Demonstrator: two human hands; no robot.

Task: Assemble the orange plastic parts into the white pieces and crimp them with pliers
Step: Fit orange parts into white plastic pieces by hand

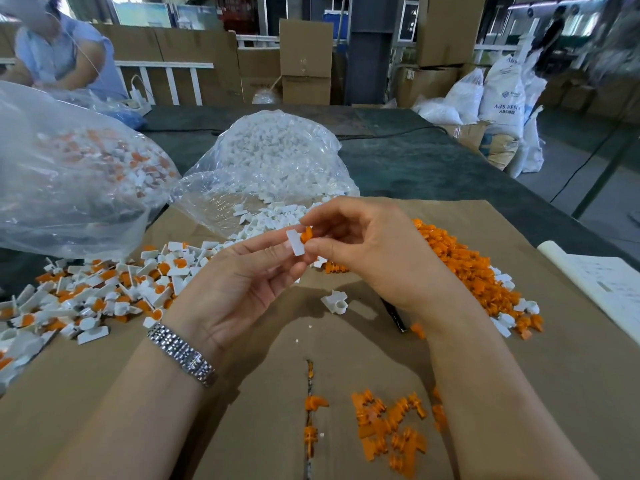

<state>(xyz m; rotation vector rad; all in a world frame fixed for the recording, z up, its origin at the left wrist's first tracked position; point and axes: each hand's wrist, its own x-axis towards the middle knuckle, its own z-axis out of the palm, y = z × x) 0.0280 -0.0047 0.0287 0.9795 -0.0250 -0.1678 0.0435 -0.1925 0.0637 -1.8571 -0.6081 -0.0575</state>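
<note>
The person holds both hands up over the flat brown cardboard sheet (263, 403) that covers the worktable, and everything else is laid out around that sheet so each stock is within a short reach. The left hand (239, 282), with a silver metal watch band (181, 355) on its wrist, is curled with thumb and fingertips closed on a small white plastic piece (295, 242), holding it upright and turned so its open side faces the other hand. The right hand (367, 251) is loosely curled, its thumb and forefinger pinched shut on a small orange plastic part (306, 234), which touches the upper right edge of the white piece; I judge the orange part is being pressed into its seat and is not yet fully in. Both pieces sit at the fingertips, between the two hands, above the middle of the cardboard sheet. On the sheet's right side lies the long heap of loose orange parts (464, 268), just beside the right wrist, and a smaller scatter of orange parts (391, 427) lies at the near edge. On the sheet's left side is the pile of joined white-and-orange pieces (104, 289), probably the finished lot. At the sheet's far edge an open clear plastic bag of white pieces (277, 161) spills toward the hands. A single white piece (335, 301) lies on the sheet below the hands. A thin dark object (394, 317) shows under the right wrist; whether it is the pliers' handle I cannot tell.
</note>
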